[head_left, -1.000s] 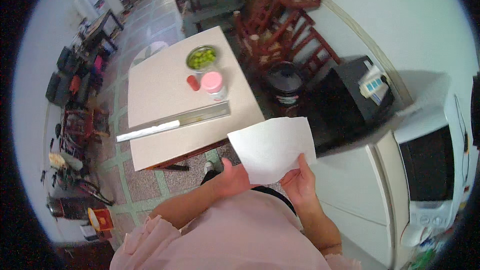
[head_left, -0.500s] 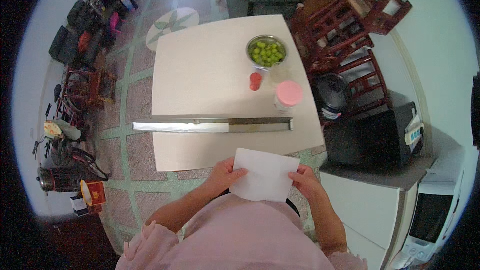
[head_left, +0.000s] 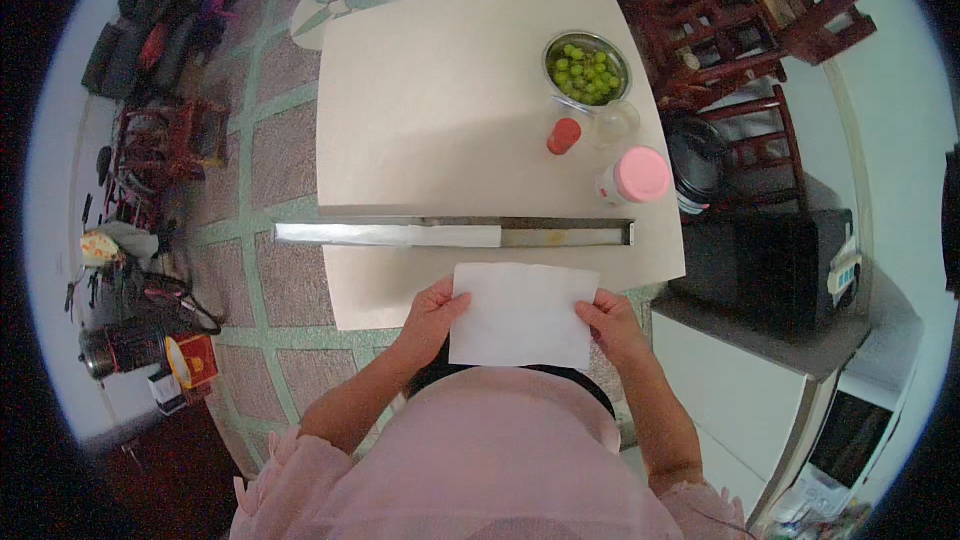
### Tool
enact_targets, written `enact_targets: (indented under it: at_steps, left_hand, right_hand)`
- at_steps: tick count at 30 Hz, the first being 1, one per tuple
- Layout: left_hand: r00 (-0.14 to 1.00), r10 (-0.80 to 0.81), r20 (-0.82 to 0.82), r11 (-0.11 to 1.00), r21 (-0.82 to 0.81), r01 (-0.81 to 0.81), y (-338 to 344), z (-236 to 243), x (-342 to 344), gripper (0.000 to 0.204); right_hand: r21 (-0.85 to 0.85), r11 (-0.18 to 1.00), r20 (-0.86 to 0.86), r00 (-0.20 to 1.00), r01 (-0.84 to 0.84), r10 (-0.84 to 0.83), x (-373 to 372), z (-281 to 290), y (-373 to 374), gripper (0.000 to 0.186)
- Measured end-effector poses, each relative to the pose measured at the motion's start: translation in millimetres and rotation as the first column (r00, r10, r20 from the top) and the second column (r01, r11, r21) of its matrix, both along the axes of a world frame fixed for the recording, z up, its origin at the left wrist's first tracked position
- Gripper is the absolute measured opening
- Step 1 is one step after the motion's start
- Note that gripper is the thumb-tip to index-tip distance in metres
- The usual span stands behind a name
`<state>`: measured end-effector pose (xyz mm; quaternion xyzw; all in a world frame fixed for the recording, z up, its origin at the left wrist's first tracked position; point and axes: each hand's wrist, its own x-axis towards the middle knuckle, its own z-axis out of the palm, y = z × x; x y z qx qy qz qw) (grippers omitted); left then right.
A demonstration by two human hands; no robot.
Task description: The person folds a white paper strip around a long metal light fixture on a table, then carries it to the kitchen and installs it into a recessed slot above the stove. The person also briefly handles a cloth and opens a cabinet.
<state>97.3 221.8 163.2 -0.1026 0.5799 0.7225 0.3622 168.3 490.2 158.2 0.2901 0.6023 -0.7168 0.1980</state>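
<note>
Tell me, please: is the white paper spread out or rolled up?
Spread out: the white paper shows a broad, nearly flat face between the left hand and right hand. Whether it is double-layered, I cannot tell.

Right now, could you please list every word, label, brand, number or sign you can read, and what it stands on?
No text can be read.
White sheet: no writing visible on the facing side.
Pink-lidded jar: any markings are too small and blurred.
Red box at far left: any print is too blurred.
</note>
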Motion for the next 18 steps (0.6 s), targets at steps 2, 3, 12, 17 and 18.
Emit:
enact_targets:
  at_steps: [2, 3, 12, 17, 18]
  left_hand:
    - [0.995, 0.097, 0.029, 0.994, 0.045, -0.098, 5.4, 4.8, 4.3, 0.021]
    - [0.995, 0.098, 0.019, 0.994, 0.039, -0.099, 5.2, 6.0, 7.8, 0.02]
    - [0.973, 0.227, -0.051, 0.965, 0.146, -0.218, 26.4, 19.5, 42.1, 0.017]
    - [0.943, 0.146, -0.298, 0.989, 0.063, -0.133, 33.1, 27.2, 59.9, 0.012]
    - [0.927, 0.084, -0.366, 0.996, 0.003, -0.089, 31.6, 26.9, 62.8, 0.01]
  right_hand:
    - [0.007, 0.999, -0.049, 0.998, -0.05, 0.05, -2.2, -1.7, 6.0, 0.017]
    - [-0.027, 0.998, -0.038, 0.998, -0.057, 0.056, -4.3, 1.1, 8.9, 0.018]
    - [-0.293, 0.956, -0.098, 0.994, 0.013, -0.043, 1.2, 9.5, 37.8, 0.014]
    - [-0.346, 0.933, -0.199, 0.98, -0.098, 0.029, 0.7, 13.5, 52.9, 0.009]
    - [-0.246, 0.958, -0.229, 0.969, -0.149, 0.092, 0.8, 14.0, 53.4, 0.009]
